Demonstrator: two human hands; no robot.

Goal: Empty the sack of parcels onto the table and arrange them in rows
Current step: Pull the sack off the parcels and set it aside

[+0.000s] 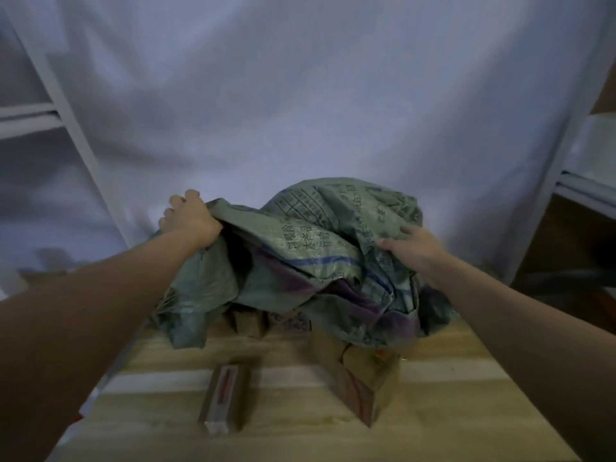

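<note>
Between both hands | sack (300,248) | left grip (188,218) | right grip (411,245)

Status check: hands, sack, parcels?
Left hand and right hand grip sack. Parcels spilling onto table, unsorted. Sack drapes over them.

Green sack (313,258), blue-purple stripes, black print; brown parcels (363,378); pale-wood table (450,395).

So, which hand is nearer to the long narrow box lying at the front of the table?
Left, judging by this one view. The left hand grips the sack up and left of the long narrow box; the right hand holds the sack farther away, up and right.
</note>
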